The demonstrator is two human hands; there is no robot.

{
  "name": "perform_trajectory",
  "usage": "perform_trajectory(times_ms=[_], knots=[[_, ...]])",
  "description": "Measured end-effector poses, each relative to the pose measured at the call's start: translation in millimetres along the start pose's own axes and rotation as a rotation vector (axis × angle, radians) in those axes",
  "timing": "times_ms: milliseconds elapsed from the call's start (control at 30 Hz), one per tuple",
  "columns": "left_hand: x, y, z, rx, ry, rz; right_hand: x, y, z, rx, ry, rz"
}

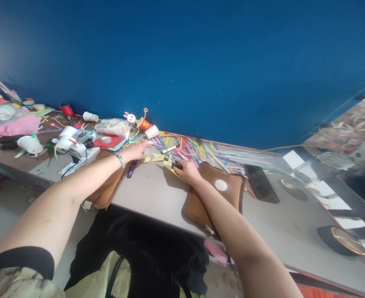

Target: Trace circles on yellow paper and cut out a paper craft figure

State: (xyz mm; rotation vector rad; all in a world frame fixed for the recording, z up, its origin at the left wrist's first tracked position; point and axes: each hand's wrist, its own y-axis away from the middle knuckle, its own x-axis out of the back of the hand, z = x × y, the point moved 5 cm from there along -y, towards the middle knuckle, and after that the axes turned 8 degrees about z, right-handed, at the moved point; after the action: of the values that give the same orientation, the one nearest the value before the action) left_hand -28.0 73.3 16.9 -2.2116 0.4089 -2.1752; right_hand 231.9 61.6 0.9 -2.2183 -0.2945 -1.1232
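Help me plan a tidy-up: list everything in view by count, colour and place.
Wall: 1, blue, behind
Table: 1, grey, centre
Craft strips: many, mixed, table centre
Pouches: 2, brown, table's front edge
Disc: 1, white, on right pouch
Phone: 1, black, right of pouches
Cups: several, white, left half
Rabbit cup: 1, red, by wall
Power strip: 1, white, beside left pouch
Sheet: 1, pink, far left
Round container: 1, dark, lower right
Clutter: uncountable, mixed, both ends
Left hand: 1, bare, beside craft strips
Right hand: 1, bare, gripping dark object
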Motion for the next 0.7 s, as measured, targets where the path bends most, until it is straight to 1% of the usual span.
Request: perform_trajectory(times_ms=[200, 467, 533, 633, 700], knots=[[9.6, 3.2, 7.7, -0.035, -0.013, 0.059, -2.4, 0.7, -0.8, 0.032, 0.007, -0.021], [15.8, 12.1, 8.6, 0.003, -0.084, 0.091, -4.1, 1.4, -5.1, 0.116, -0.007, -0.051], [13.0, 11.0, 8.8, -0.017, -0.072, 0.075, -3.5, 1.6, -5.7, 0.117, -0.005, -0.046], [4.9, 7.5, 8.6, -0.071, 0.05, 0.004, -3.3, 1.9, -5.3, 0.112, -0.007, -0.047], [0.3, 4.9, 6.5, -0.081, 0.129, -0.033, -3.8, 2.1, -4.2, 0.107, -0.006, -0.048]])
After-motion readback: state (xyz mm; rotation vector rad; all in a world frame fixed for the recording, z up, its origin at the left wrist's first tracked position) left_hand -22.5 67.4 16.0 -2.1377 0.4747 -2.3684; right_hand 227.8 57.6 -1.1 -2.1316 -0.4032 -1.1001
